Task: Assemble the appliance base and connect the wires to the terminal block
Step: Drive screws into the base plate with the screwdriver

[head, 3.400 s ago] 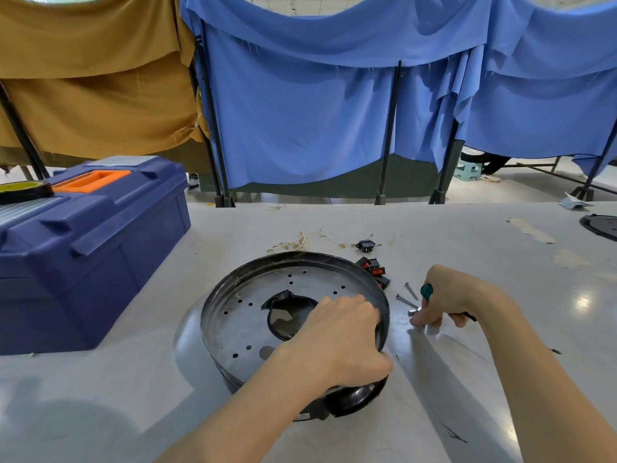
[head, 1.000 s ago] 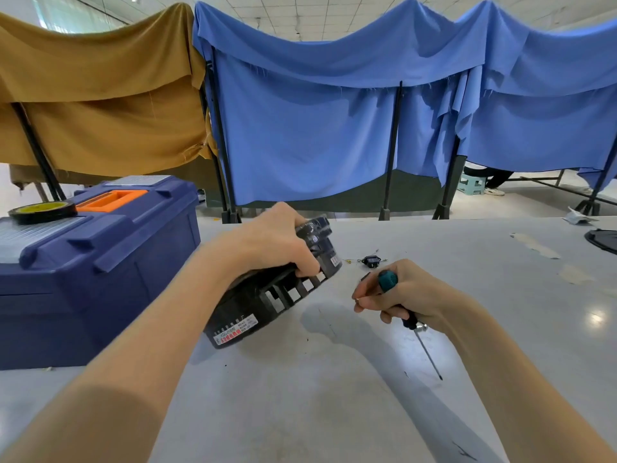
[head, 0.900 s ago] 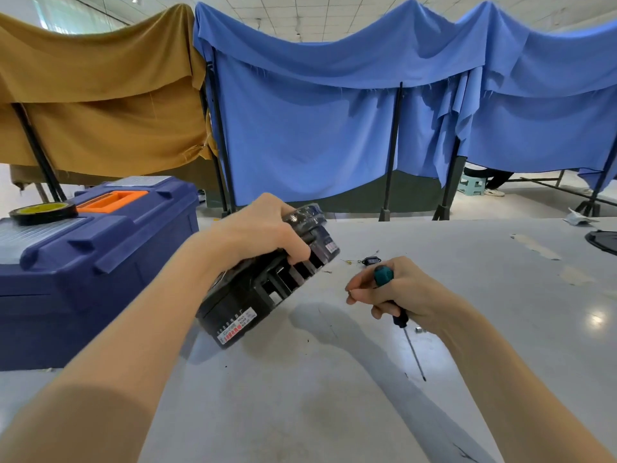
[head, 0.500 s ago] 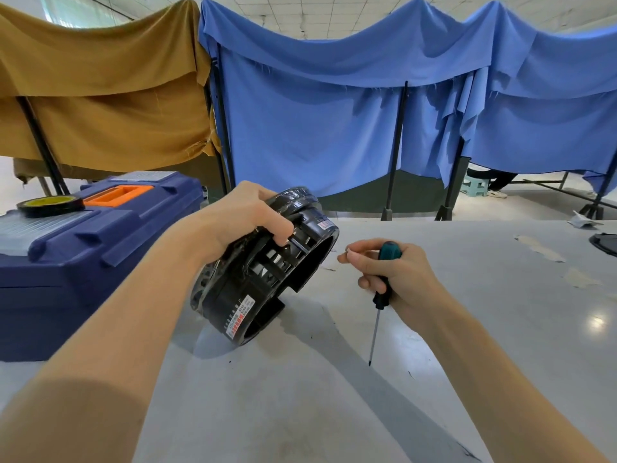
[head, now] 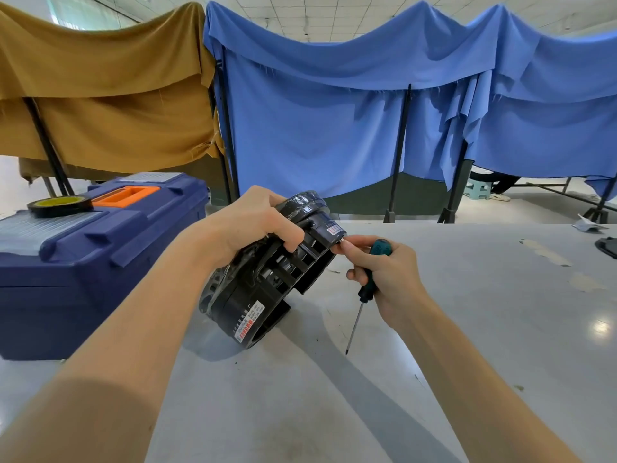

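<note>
**Fitting a fastener, wiring yet to come**

The black appliance base [head: 267, 282] is tipped on its side towards the table's [head: 484, 345] left edge. The left hand [head: 253, 225] has its fingers curled over the upper rim. The right hand [head: 384, 272] wraps the screwdriver [head: 365, 292], tip down, while thumb and forefinger pinch something tiny (a screw, I'd guess) at that rim. Early days: no wires or terminal block showing. Blue drapes [head: 317, 128] and an ochre drape [head: 100, 111] hang behind; a navy toolbox [head: 100, 262] sits at the left edge, a tape roll [head: 60, 206] on top.
</note>
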The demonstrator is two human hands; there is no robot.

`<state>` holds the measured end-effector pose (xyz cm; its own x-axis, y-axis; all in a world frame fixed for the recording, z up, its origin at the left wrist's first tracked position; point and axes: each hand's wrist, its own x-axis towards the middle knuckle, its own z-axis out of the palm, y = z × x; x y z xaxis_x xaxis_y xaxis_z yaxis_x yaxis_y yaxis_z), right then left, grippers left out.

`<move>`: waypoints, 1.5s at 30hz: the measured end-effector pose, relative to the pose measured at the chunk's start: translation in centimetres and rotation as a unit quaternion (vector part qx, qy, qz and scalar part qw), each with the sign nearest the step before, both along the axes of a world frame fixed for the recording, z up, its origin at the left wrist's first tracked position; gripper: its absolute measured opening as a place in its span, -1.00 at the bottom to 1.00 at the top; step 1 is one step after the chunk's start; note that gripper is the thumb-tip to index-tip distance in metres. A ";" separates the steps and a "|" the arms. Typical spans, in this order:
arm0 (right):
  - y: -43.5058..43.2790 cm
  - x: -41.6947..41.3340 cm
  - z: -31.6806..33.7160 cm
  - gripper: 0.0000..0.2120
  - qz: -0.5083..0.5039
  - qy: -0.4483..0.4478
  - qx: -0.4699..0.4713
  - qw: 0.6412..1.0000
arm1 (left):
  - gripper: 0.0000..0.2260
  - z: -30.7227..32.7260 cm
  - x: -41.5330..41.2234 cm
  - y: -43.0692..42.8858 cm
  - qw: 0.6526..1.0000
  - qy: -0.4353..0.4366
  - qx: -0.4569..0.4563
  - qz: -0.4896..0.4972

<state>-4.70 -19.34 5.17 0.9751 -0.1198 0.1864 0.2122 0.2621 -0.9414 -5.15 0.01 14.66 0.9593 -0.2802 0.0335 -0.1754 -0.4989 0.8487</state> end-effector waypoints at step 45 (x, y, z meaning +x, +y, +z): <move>-1.2 -2.3 3.3 -0.67 0.090 0.264 0.221 0.934 | -0.69 -1.1 0.3 -2.0 0.998 -0.054 0.039 -0.009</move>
